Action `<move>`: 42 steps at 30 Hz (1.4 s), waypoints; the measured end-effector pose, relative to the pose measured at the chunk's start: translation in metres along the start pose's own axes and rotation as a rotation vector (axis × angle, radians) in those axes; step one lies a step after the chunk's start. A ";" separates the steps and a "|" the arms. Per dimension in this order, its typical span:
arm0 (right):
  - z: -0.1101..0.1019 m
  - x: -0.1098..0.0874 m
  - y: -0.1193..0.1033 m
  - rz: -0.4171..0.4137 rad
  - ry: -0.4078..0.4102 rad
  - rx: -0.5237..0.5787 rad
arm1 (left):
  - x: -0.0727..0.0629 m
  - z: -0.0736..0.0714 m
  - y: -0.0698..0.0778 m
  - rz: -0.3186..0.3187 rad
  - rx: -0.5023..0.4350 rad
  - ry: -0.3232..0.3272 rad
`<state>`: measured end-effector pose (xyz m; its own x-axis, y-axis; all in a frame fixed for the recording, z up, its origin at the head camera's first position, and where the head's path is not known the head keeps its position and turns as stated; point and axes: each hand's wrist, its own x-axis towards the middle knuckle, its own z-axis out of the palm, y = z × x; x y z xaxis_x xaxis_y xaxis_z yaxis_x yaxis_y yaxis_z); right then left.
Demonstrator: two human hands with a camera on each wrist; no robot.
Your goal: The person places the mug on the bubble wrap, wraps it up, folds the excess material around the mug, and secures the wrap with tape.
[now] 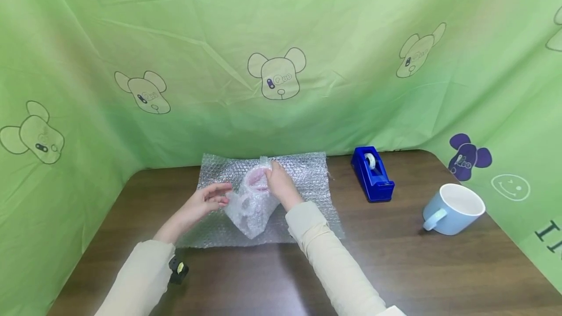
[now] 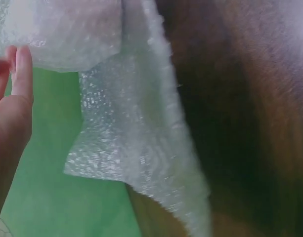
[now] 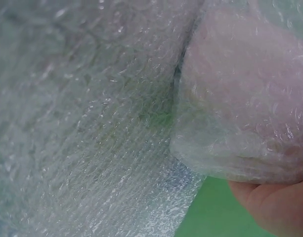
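Observation:
A round-rimmed pink cup (image 1: 257, 179) is wrapped in clear bubble wrap (image 1: 253, 216), its open mouth tilted towards the head camera. My right hand (image 1: 282, 184) grips it at the rim from the right side. In the right wrist view, the wrapped pink cup (image 3: 255, 94) fills the right part, with some of the right hand (image 3: 275, 205) beneath it. On the other side, my left hand (image 1: 210, 200) has loosely extended fingers right at the wrap's left edge. The left wrist view shows its fingertips (image 2: 23, 57) by the wrapped bundle.
Under the bundle, a flat sheet of bubble wrap (image 1: 307, 172) covers the table's back middle. A blue tape dispenser (image 1: 373, 179) stands to its right. Farther right is a light blue mug (image 1: 452, 216). Green cloth (image 1: 210, 28) hangs behind and beside the wooden table (image 1: 246, 282).

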<state>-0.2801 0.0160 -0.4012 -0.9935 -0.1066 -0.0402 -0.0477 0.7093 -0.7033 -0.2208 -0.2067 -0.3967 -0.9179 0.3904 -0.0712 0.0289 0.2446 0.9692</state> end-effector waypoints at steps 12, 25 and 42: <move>0.001 -0.002 -0.001 -0.002 0.011 0.031 | 0.008 0.014 -0.012 0.110 0.297 0.263; 0.002 -0.004 0.001 -0.009 0.012 0.017 | 0.024 0.036 -0.007 0.245 0.425 0.324; 0.000 -0.004 0.000 -0.018 0.008 -0.005 | 0.034 0.037 -0.007 0.281 0.621 0.252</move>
<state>-0.2758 0.0163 -0.4009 -0.9933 -0.1137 -0.0217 -0.0661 0.7107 -0.7004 -0.2372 -0.1625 -0.4143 -0.9038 0.3148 0.2899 0.4279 0.6529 0.6250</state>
